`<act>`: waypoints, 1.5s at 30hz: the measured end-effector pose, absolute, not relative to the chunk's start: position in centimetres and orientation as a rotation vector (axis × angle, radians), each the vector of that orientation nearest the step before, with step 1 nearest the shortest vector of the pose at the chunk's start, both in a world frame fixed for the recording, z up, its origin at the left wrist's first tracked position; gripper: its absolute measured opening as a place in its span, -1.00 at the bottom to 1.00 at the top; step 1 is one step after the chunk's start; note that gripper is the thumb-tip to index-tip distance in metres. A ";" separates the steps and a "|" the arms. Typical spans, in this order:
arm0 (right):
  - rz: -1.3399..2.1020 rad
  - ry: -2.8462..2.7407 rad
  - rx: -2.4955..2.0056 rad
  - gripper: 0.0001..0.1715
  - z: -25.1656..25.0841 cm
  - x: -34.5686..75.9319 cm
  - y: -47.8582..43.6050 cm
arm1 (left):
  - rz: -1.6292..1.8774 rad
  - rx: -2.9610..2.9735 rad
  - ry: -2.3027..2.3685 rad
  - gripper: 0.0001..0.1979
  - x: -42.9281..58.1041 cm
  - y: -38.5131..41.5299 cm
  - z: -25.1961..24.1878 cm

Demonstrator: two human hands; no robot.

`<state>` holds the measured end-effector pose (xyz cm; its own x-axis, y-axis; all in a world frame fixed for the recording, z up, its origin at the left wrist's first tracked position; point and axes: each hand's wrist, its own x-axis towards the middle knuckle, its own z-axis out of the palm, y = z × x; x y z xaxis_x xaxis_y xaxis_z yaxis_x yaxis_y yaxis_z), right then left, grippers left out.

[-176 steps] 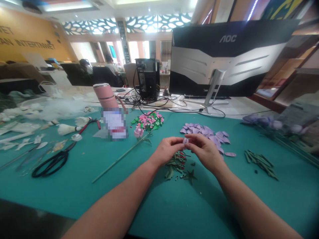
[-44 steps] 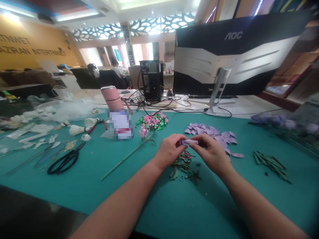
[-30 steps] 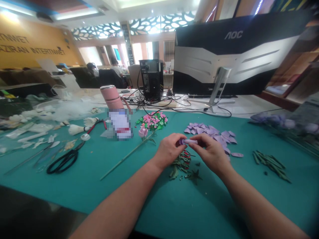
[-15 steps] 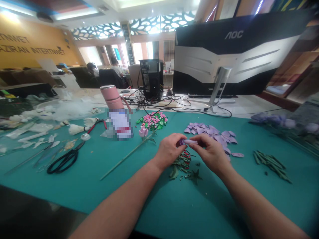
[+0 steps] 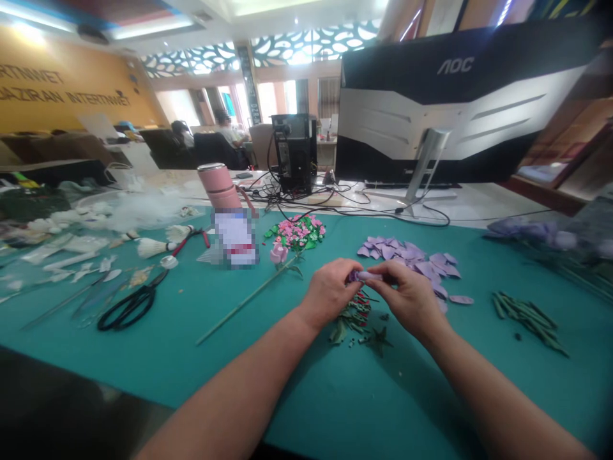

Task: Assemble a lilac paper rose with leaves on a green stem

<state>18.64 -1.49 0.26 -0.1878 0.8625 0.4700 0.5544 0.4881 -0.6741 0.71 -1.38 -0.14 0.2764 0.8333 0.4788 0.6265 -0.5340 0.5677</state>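
My left hand (image 5: 328,291) and right hand (image 5: 407,300) are curled closed in front of me, both sets of fingertips (image 5: 382,269) gripping a small lilac roll (image 5: 364,276). The roll sits just above a heap of red and green pieces (image 5: 352,322) on a teal mat (image 5: 143,348). Loose lilac petals (image 5: 407,252) lie just beyond my right hand, and a pink rose (image 5: 278,253) lies to my left.

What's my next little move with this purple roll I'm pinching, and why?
Probably hold the small purple roll in your left hand and let your right hand pick up one of the lilac petals. Both hands are pinching the roll, and those loose petals lie right beside your right hand.
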 end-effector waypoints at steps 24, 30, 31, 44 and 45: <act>0.473 -1.835 -1.318 -0.46 -0.4 19.9 -1.1 | 0.954 2.403 1.370 -0.72 1.0 -2.2 0.3; 0.430 -1.897 -1.338 -0.42 -0.7 20.0 -0.9 | 0.893 2.365 1.371 -0.74 1.2 -2.3 0.1; 0.420 -1.904 -1.345 -0.42 -0.8 20.1 -0.9 | 0.888 2.356 1.378 -0.74 1.2 -2.3 0.0; 0.417 -1.934 -1.323 -0.43 -0.8 19.9 -1.0 | 0.911 2.340 1.379 -0.75 1.4 -2.2 -0.3; 0.425 -1.931 -1.323 -0.44 -0.8 19.9 -0.9 | 0.906 2.339 1.378 -0.75 1.4 -2.2 -0.3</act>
<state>19.86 -0.93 -0.82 -0.1897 0.9012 0.3898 0.6545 0.4120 -0.6340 1.36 -2.22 -0.27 0.3488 0.8590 0.3748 0.6842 -0.5067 0.5245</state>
